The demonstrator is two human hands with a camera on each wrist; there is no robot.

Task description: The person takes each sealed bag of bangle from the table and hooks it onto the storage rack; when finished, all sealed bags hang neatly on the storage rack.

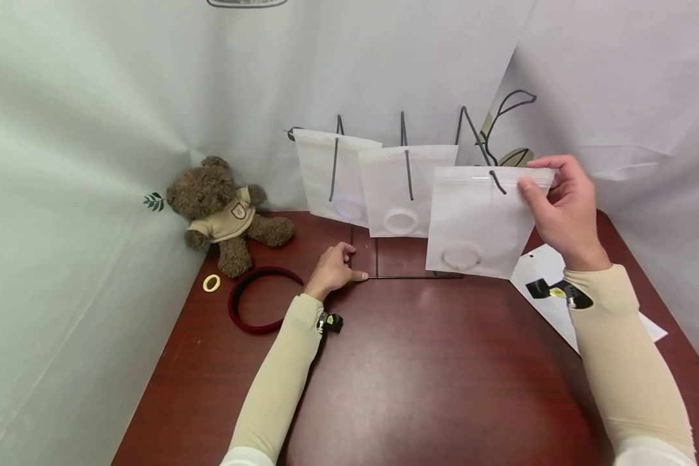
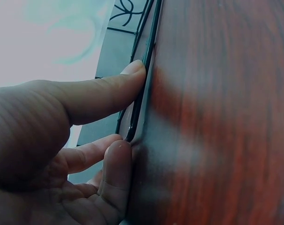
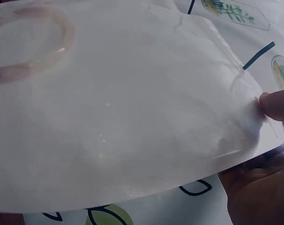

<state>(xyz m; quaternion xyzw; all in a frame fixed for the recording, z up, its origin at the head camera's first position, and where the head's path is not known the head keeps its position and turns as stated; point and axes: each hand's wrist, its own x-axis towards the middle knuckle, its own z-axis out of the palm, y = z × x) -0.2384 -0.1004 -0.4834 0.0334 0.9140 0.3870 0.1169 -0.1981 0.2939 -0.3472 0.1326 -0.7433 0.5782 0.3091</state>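
In the head view, my right hand (image 1: 567,210) pinches the top right corner of a frosted white zip bag (image 1: 483,220), thumb in front and fingers behind. A pale bangle shows through this bag (image 3: 31,42) near its bottom. The tip of a black hook (image 1: 497,182) pokes out through the hole at the bag's top. My left hand (image 1: 333,268) holds the base of the black wire rack (image 1: 413,278) at its front left corner; in the left wrist view its thumb (image 2: 109,91) lies against the bar. Two similar bags, the left one (image 1: 326,168) and the middle one (image 1: 410,181), hang on other hooks.
A brown teddy bear (image 1: 227,213) sits against the left curtain. Beside it lie a small yellow ring (image 1: 211,283) and a dark red headband (image 1: 241,317). A white sheet (image 1: 544,265) lies under my right forearm on the brown table (image 1: 431,375).
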